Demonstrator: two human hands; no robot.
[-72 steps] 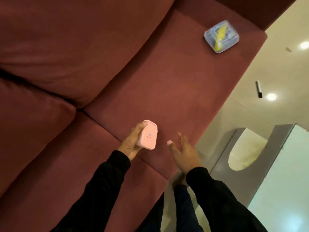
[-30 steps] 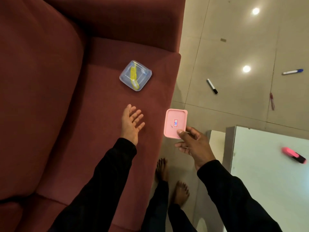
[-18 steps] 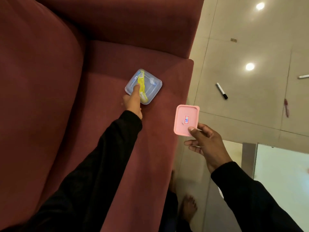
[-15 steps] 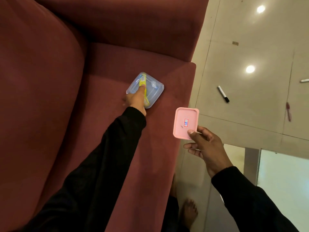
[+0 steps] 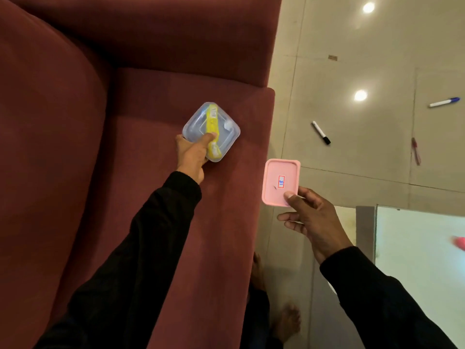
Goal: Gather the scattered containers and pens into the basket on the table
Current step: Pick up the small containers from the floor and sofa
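Dark red sofa (image 5: 156,222) beside a tiled floor (image 5: 352,59): the left hand (image 5: 192,153) pinches the near corner of a clear, likely light, slippery lidded container (image 5: 214,127) on the seat, while the right hand (image 5: 310,217) grips a stiff pink container (image 5: 280,181) by its edge.

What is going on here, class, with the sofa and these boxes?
A person is collecting scattered things. The left hand grips a clear box with a yellow item inside, on the red sofa. The right hand holds a pink box beside the sofa's edge. Three pens lie on the floor: black-capped, blue-capped and red. No basket is in view.
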